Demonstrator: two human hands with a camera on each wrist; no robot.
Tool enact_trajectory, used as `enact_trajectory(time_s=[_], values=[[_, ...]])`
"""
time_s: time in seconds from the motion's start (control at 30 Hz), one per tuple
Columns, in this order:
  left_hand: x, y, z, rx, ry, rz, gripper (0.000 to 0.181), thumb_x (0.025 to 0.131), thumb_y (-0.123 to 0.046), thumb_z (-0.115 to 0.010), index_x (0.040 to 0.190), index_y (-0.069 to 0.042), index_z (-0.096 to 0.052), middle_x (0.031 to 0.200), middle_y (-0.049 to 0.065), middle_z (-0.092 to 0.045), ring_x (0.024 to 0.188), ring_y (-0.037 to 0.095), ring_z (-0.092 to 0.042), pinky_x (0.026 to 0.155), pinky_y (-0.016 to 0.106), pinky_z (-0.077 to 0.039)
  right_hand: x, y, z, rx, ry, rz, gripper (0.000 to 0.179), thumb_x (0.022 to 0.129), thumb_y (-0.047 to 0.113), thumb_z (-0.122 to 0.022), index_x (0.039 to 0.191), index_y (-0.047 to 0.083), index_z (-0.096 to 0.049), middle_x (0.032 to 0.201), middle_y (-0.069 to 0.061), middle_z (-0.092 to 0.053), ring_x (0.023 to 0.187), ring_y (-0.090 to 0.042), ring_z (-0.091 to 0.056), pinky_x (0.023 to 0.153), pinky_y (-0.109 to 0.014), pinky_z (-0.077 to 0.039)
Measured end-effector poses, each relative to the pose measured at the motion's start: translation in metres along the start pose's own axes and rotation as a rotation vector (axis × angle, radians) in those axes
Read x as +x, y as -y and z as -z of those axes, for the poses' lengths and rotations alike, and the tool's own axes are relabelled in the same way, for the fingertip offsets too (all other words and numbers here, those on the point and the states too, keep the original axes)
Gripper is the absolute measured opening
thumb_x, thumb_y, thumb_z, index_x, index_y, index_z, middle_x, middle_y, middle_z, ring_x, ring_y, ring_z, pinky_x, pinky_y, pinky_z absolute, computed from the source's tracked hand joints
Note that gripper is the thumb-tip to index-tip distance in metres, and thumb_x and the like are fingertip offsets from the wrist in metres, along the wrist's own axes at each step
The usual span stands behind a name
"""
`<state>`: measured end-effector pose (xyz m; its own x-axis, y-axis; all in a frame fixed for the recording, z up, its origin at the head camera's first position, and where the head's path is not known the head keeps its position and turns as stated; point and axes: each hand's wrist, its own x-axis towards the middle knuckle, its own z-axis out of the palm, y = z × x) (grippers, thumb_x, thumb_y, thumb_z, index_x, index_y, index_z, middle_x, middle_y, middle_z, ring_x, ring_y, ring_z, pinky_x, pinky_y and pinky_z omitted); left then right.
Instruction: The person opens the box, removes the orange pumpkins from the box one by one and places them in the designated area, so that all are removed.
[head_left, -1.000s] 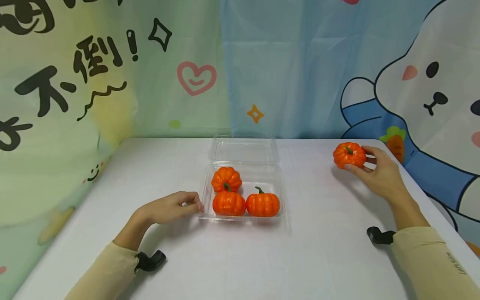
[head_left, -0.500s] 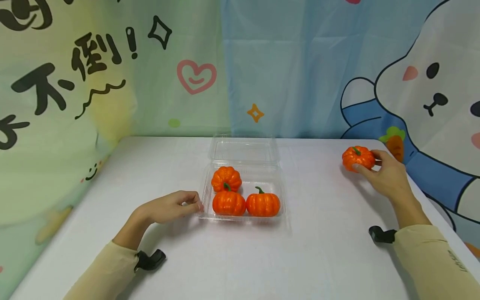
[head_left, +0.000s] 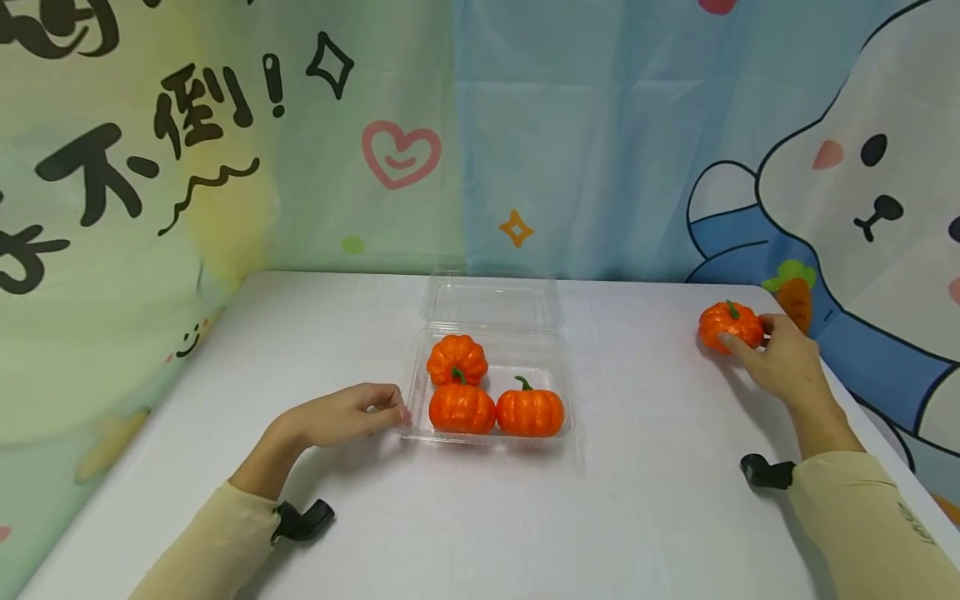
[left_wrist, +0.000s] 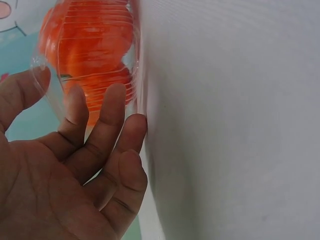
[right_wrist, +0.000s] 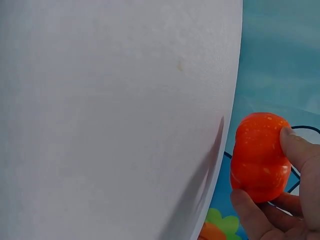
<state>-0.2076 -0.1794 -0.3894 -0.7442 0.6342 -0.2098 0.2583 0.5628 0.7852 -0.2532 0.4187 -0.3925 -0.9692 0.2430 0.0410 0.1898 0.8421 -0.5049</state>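
While three pumpkins [head_left: 462, 408] occupy the box [head_left: 531, 358] the relaxed left hand [head_left: 345, 414] touches, the right [head_left: 790, 360] grips another [head_left: 723, 325].

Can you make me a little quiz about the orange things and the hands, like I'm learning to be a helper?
1. Count: how many orange things sit inside the clear box?

2. True or false: the lid is closed over the box.

3. Pick one: what does the right hand hold?
A) a spoon
B) a cup
C) a pumpkin

Key:
1. Three: one back pumpkin and two front pumpkins.
2. False; it lies open on the far side.
3. C
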Motion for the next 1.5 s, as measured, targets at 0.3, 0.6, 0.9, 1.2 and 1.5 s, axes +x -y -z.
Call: enact_trajectory(time_s=[0.3, 0.6, 0.9, 1.2, 1.5], values=[[0.0, 0.0, 0.0, -0.009, 0.005, -0.009, 0.018, 0.105, -0.025, -0.053, 0.1, -0.012, -0.063, 0.092, 0.006, -0.06, 0.082, 0.017, -0.05, 0.073, 0.028, -0.041, 0.002, -0.004, -0.001, -0.008, 0.029, -0.046, 0.091, 0.103, 0.052, -0.052, 0.151, -0.018, -0.02, 0.142, -0.046, -0.035, 0.123, -0.061, -0.038, 0.1, -0.071, -0.041], [0.0, 0.001, 0.001, -0.007, 0.01, -0.019, 0.02, 0.105, -0.026, -0.053, 0.101, -0.009, -0.064, 0.092, 0.005, -0.059, 0.082, 0.016, -0.047, 0.072, 0.028, -0.038, 0.007, -0.006, -0.004, -0.042, 0.07, -0.064, 0.091, 0.104, 0.05, -0.052, 0.15, -0.02, -0.016, 0.141, -0.049, -0.033, 0.123, -0.063, -0.038, 0.1, -0.07, -0.041], [-0.001, 0.0, 0.002, 0.001, 0.005, -0.024, 0.022, 0.106, -0.027, -0.053, 0.101, -0.009, -0.064, 0.092, 0.005, -0.06, 0.082, 0.015, -0.047, 0.073, 0.027, -0.037, 0.009, -0.007, -0.003, -0.061, 0.121, -0.102, 0.1, 0.102, 0.058, -0.048, 0.152, -0.018, -0.008, 0.142, -0.05, -0.029, 0.125, -0.066, -0.035, 0.101, -0.072, -0.039], [0.0, 0.0, 0.004, 0.022, 0.012, -0.036, 0.02, 0.105, -0.027, -0.054, 0.101, -0.011, -0.066, 0.096, 0.004, -0.066, 0.088, 0.017, -0.051, 0.078, 0.029, -0.039, 0.005, -0.004, -0.001, 0.018, 0.016, -0.007, 0.096, 0.103, 0.05, -0.053, 0.158, -0.01, -0.001, 0.156, -0.044, -0.015, 0.135, -0.067, -0.026, 0.101, -0.077, -0.032], [0.0, 0.0, 0.003, 0.022, 0.018, -0.049, 0.018, 0.106, -0.025, -0.053, 0.103, -0.013, -0.066, 0.099, 0.003, -0.067, 0.092, 0.019, -0.052, 0.081, 0.03, -0.04, -0.007, 0.008, 0.0, 0.066, -0.094, 0.104, 0.084, 0.103, 0.038, -0.058, 0.159, -0.006, -0.014, 0.156, -0.039, -0.023, 0.139, -0.061, -0.026, 0.103, -0.076, -0.032]])
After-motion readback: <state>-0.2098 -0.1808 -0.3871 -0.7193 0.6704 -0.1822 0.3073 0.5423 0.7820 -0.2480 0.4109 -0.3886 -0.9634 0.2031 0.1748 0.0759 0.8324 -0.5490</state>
